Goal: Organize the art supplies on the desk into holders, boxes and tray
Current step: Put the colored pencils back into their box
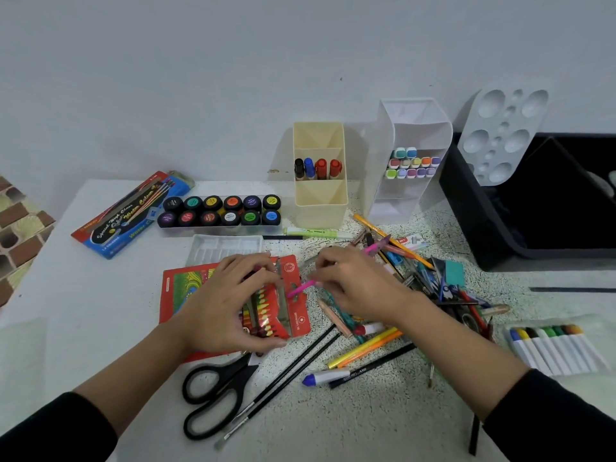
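Right grip (353, 285) pinches the pink crayon (301, 288), long axis aimed left at the red box (173, 295) just beside its tip; my left grip (223, 301) holds that box.

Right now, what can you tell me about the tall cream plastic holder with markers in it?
The tall cream plastic holder stands upright at the back of the white desk, near the wall. It has three open pockets stepped one behind another. The middle pocket holds four capped markers: one black, one blue, two red. The other two look empty. A pale green highlighter lies just before its base. No hand touches it.
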Tool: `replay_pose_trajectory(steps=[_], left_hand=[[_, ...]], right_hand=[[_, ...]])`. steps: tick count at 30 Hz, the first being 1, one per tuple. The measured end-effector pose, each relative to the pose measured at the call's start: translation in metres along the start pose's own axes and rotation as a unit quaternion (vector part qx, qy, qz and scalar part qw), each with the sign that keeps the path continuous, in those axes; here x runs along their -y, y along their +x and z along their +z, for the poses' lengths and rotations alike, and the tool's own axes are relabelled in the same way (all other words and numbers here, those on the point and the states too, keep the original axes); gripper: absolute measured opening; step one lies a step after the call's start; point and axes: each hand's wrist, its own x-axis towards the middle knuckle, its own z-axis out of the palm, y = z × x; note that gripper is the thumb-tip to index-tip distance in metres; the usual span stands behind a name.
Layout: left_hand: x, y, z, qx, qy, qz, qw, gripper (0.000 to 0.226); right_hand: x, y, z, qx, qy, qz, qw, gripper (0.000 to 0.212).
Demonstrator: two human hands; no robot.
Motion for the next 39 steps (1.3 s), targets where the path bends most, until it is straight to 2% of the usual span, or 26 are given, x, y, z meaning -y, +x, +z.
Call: replay_pose_trajectory(steps=[6,12,16,23,26,29,31,36,39], left_hand=[[0.000,0.001,0.000,-0.001,0.007,0.008,1.000,0.080],[-0.001,0.001,0.000,0.000,0.011,0.008,1.000,0.081],[0.001,0.000,0.000,0.006,0.010,0.003,1.000,0.080],[0.000,0.001,0.000,0.005,0.010,-0.005,1.000,0.083],[-0.001,0.000,-0.001,0.006,-0.002,-0.014,1.000,0.088],[-0.001,0.001,-0.004,0.012,-0.022,-0.031,0.999,0.092],[-0.001,0.002,-0.007,0.020,-0.044,-0.047,0.998,0.094],[-0.005,0.006,-0.014,0.028,-0.041,-0.042,0.998,0.093],[-0.008,0.010,-0.011,0.036,-0.031,-0.035,0.998,0.093]], right_hand=[[0.025,0.021,0.020,-0.029,0.011,-0.015,0.999,0.013],[0.018,0.023,-0.003,0.005,0.116,0.069,0.991,0.036],[-0.001,0.007,-0.023,0.017,0.070,0.125,0.989,0.038],[-0.014,-0.006,-0.029,0.092,-0.011,0.117,0.989,0.016],[-0.017,-0.004,-0.027,0.061,0.001,0.108,0.992,0.010],[-0.016,0.000,-0.028,0.018,0.091,0.122,0.988,0.019],[-0.015,0.001,-0.028,0.021,0.123,0.123,0.985,0.025],[-0.012,-0.003,-0.017,0.003,0.108,0.138,0.984,0.020],[0.003,0.002,-0.003,0.011,0.118,0.115,0.986,0.018]])
